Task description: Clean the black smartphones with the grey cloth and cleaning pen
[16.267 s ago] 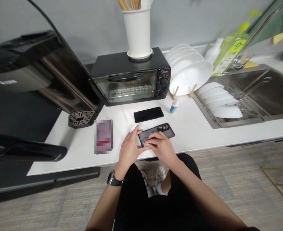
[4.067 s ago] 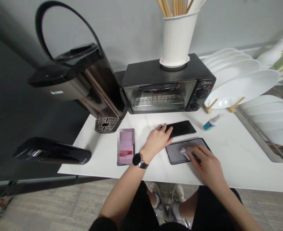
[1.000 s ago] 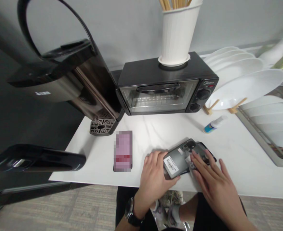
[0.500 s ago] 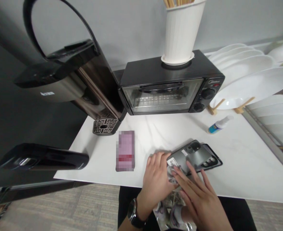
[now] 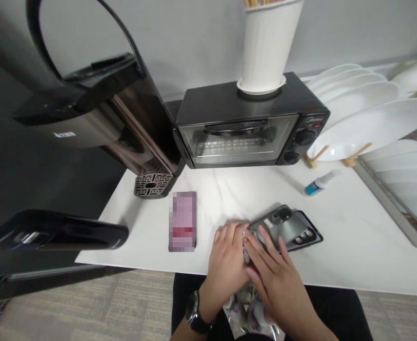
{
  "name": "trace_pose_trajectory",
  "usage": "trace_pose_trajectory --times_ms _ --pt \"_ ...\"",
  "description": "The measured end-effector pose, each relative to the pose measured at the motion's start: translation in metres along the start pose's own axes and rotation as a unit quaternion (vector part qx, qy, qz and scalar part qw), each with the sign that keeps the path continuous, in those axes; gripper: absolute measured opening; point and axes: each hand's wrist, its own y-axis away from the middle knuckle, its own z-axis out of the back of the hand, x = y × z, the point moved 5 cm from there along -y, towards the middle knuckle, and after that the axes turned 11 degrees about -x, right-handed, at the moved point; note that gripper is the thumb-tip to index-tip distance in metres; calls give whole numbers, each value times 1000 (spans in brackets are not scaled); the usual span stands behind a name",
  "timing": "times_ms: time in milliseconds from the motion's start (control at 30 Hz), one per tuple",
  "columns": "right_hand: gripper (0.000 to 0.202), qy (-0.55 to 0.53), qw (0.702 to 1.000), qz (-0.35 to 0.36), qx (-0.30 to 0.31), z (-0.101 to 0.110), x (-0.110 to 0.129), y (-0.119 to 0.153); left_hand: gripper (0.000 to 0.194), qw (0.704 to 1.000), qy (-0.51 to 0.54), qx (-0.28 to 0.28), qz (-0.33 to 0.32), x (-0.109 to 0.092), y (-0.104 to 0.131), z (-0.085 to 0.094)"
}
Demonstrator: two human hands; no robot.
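A dark grey phone [image 5: 294,228] lies tilted on the white counter, camera end to the upper right. Partly under it is a black-edged phone case [image 5: 314,232] with camera cutouts. My left hand [image 5: 227,258], a black watch on its wrist, grips the phone's near left end with fingers together. My right hand [image 5: 274,274] lies flat over the phone's back, fingers stretched and apart. A crumpled greyish patterned piece [image 5: 245,244], cloth or film, shows between the hands; most of it is hidden under my fingers.
A pink pixelated flat item [image 5: 183,218] lies to the left. Behind stand a coffee-machine-like appliance [image 5: 151,118] and a toaster oven [image 5: 243,137] with a white cup [image 5: 268,47] of sticks. A small spray bottle [image 5: 318,183] and racked white plates [image 5: 375,125] are at right.
My right hand has slid left and slightly down along the phone, closer to my left hand. More of the greyish piece is now covered. The view has shifted slightly.
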Motion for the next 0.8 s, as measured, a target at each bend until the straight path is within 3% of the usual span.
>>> trace_pose_trajectory --times_ms 67,133,267,333,400,467,600,700,800 --pt "59 6 1000 23 13 8 0 14 58 1000 3 -3 0 0 0 0" --pt "59 27 999 24 18 19 -18 26 66 1000 11 -7 2 0 -1 0" --pt "61 91 994 -61 -13 32 -75 26 75 1000 17 -4 2 -1 -4 1" --pt "63 104 989 -99 -31 29 -87 12 76 1000 11 -1 -1 -2 -5 1" --pt "62 90 991 -98 -34 20 -77 -4 74 1000 8 -1 -4 -2 -6 2" --pt "60 55 996 -62 -17 9 -50 -15 66 1000 1 3 -5 -2 -5 2" --pt "59 1 1000 18 22 6 -1 -4 61 1000 -11 16 -6 -1 -4 1" --pt "57 12 999 26 30 22 -11 21 68 1000 -7 8 -5 0 -5 2" --pt "60 53 998 -33 12 37 -54 34 71 1000 2 -1 -15 0 -6 1"
